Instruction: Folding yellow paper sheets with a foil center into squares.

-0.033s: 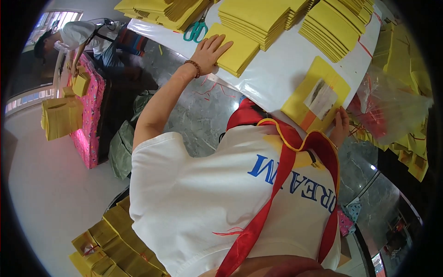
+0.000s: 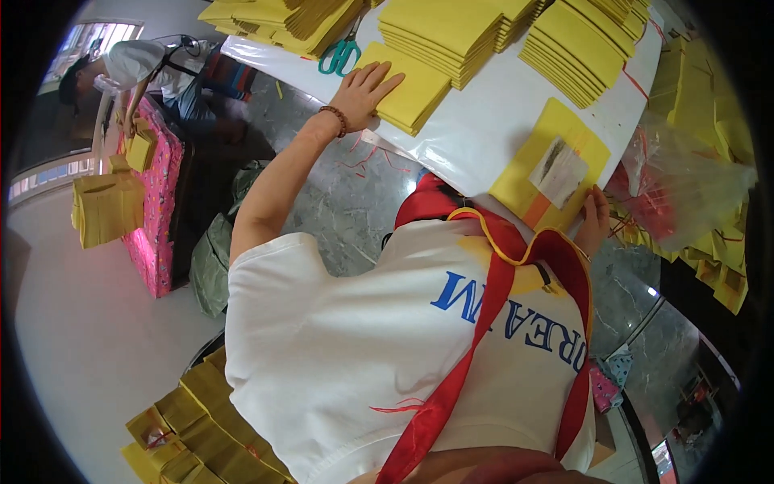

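Note:
My left hand (image 2: 368, 95) lies with its fingers spread on a low stack of folded yellow papers (image 2: 415, 97) at the table's near left edge. Beside it rest teal-handled scissors (image 2: 339, 56). On the near right of the table is a flat yellow paper packet (image 2: 548, 157) with a pale printed panel and an orange band. My right hand (image 2: 595, 219) is at this packet's right edge, fingers drawn together against it; the thumb is hidden.
Taller stacks of yellow paper (image 2: 439, 32) stand along the back of the white-covered table (image 2: 476, 113). A clear plastic bag (image 2: 685, 181) and more yellow bundles crowd the right. At far left, another person (image 2: 149, 64) handles yellow paper over a pink-covered table (image 2: 161, 210).

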Available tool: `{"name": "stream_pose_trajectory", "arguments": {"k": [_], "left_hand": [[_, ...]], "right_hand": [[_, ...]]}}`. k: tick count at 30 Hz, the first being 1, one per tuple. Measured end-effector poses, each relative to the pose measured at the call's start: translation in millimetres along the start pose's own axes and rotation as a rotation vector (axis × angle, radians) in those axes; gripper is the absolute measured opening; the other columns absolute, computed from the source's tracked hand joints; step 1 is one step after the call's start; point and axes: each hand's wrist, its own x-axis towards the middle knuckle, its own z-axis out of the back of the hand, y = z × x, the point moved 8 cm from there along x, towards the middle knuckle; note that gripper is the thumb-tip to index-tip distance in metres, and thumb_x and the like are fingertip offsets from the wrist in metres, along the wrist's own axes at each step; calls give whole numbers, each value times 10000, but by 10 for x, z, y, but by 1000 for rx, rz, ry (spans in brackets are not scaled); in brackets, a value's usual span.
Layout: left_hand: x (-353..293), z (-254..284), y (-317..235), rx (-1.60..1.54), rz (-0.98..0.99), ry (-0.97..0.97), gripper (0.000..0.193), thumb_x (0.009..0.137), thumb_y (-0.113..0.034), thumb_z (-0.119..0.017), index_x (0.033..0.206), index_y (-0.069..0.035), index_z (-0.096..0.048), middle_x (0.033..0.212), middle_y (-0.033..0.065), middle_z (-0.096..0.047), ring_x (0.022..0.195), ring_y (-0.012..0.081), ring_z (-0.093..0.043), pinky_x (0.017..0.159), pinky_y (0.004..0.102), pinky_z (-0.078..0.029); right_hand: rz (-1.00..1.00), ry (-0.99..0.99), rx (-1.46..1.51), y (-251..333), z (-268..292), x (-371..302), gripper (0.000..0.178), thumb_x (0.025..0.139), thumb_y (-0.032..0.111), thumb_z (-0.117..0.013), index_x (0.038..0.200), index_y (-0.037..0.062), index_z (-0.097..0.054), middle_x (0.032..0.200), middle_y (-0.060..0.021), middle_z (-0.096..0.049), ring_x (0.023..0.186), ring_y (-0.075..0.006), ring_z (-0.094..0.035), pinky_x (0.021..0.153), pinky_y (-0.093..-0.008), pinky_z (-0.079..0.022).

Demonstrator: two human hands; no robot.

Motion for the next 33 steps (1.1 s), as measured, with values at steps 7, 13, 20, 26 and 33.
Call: {"name": "stream_pose_trajectory", "arguments": {"k": [7, 13, 20, 26, 33], "left_hand": [[7, 190, -8, 3, -40, 3, 891, 634, -167, -707, 1387, -190, -231, 1388, 122, -298, 1249, 318, -315, 1014, 430, -284], [-6, 691, -242, -37, -67, -115, 770, 669, -90, -647, 1357, -145, -305, 1373, 155, -312, 1234, 361, -319, 1006, 450, -281], [383, 518, -1437, -911, -115, -83, 536, 730, -14, -533, 1257, -57, -445, 1273, 219, -415, 1133, 336, -448, 943, 363, -376], [899, -101, -1905, -1092, 191, -77, 505, 767, -71, -547, 1249, 10, -422, 1057, 222, -561, 1002, 356, -528, 854, 370, -424], [1116, -42, -2071, -975, 11, -227, 395, 743, -30, -570, 1136, -7, -535, 1035, 195, -573, 948, 337, -532, 836, 383, -428]], "right_hand": [[60, -84, 19, 105, 18, -96, 260, 866, 83, -546, 1112, 0, -559, 1032, -55, -597, 895, -103, -541, 768, -221, -431], [26, -69, 58, 34, 69, -182, 280, 861, 88, -549, 1129, 4, -550, 1019, -49, -585, 889, -117, -540, 793, -246, -430], [-56, 61, -13, -126, -20, -235, 337, 827, 93, -563, 1158, 27, -548, 1055, -55, -562, 944, -125, -517, 813, -249, -421], [15, 39, -166, -140, -13, -161, 316, 817, 121, -572, 1122, 40, -588, 1035, -69, -564, 916, -131, -525, 808, -246, -420], [19, -37, -188, -70, -47, -118, 299, 804, 139, -585, 1082, 34, -614, 973, -73, -572, 847, -136, -547, 774, -251, -436]]}}
